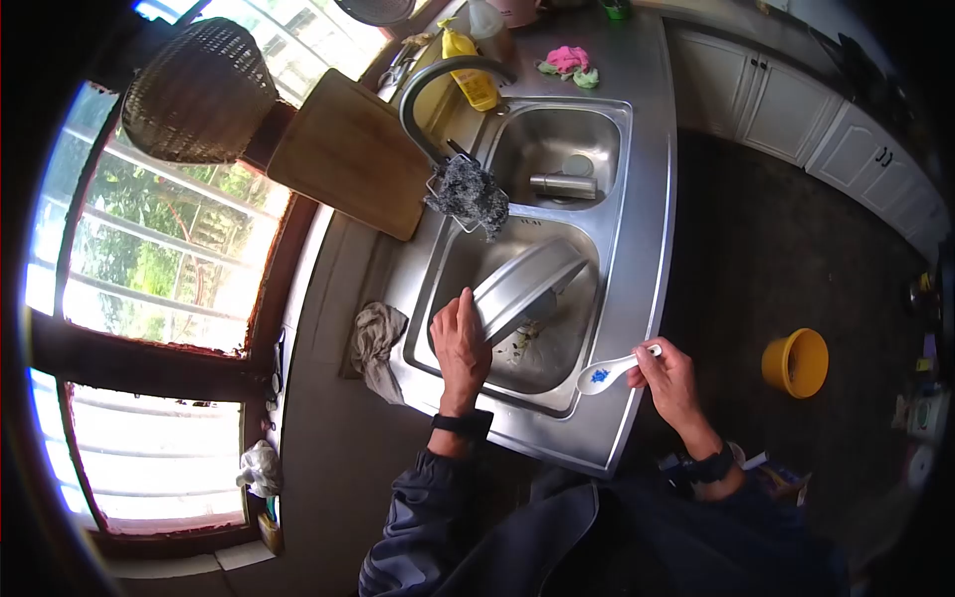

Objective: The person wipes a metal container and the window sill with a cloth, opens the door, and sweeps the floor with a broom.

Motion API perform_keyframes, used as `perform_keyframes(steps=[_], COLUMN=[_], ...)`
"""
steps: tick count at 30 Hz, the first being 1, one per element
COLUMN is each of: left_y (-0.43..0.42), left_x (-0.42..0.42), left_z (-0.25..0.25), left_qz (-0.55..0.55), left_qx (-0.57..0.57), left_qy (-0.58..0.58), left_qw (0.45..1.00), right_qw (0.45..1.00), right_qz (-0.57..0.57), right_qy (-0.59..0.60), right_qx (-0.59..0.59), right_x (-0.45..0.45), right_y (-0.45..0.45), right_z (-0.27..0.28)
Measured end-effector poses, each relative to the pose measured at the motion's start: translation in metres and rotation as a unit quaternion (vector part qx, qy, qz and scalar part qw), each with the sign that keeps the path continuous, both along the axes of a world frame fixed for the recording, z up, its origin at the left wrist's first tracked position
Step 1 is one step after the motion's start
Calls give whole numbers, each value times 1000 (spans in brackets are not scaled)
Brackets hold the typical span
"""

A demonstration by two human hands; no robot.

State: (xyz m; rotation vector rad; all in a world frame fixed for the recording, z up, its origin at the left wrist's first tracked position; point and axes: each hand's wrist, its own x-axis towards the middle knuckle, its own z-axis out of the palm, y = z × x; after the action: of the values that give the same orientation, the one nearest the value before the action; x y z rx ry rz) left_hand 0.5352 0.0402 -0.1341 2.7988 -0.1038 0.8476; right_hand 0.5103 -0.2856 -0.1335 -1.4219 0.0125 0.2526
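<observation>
My left hand (461, 343) grips the rim of a round metal basin (527, 284), which is tilted over the near sink bowl (423, 328). Its inside is mostly turned away from view. In my right hand (665, 378), a white soup spoon (612, 374) is pinched by its handle, above the sink's near right edge. A blue mark shows in the spoon's bowl; whether it is a printed pattern I cannot tell. Small scraps (519, 343) lie on the sink bottom under the basin.
A dark scouring pad (468, 189) sits in a wire holder beside the faucet (406, 104). A metal cylinder (563, 186) lies in the far sink bowl. A grey rag (378, 343) hangs at the left, near a cutting board (348, 154). On the floor stands a yellow bucket (796, 363).
</observation>
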Motion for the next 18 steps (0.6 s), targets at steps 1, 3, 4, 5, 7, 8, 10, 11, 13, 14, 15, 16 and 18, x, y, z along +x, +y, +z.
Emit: perform_keyframes(steps=[1, 3, 4, 5, 7, 8, 10, 11, 13, 14, 15, 16, 18], left_y=[-1, 0, 4, 7, 11, 15, 15, 16, 23, 25, 27, 29, 31], left_x=[-3, -12, -13, -15, -18, -18, -26, -33, -46, -53, -60, -68, -77], left_z=[14, 32, 32, 35, 40, 39, 50, 52, 54, 59, 67, 78, 92], left_qz=[-10, -30, -32, -36, -45, -48, -28, -16, 5, 11, 16, 8, 12], left_qx=[10, 26, 26, 25, 22, 26, -4, -20, -32, -20, -8, -20, -24], left_qy=[-3, -5, -4, -3, 1, -7, -1, 6, -32, -47, -63, -77, -120], left_qw=[1000, 999, 999, 999, 999, 998, 1000, 1000, 999, 999, 998, 997, 992], right_qw=[1000, 1000, 1000, 1000, 999, 999, 999, 999, 998, 998, 998, 998, 997], right_qz=[2, 7, 13, 18, 27, 34, 40, 41, 41, 39, 36, 28, 17], right_qy=[2, 9, 8, 5, 1, 1, -1, 0, 9, 12, 14, 18, 23], right_qx=[-4, -14, -15, -14, -17, -20, -29, -34, -39, -40, -40, -53, -74], right_x=[1, -2, -3, -3, -2, -1, 2, 3, 1, 1, 1, 1, 0], right_y=[0, -2, -2, 0, 3, 5, 6, 6, 5, 4, 4, 4, 3], right_z=[-1, -1, -2, -3, -5, -6, -4, -4, -4, -5, -5, -6, -11])
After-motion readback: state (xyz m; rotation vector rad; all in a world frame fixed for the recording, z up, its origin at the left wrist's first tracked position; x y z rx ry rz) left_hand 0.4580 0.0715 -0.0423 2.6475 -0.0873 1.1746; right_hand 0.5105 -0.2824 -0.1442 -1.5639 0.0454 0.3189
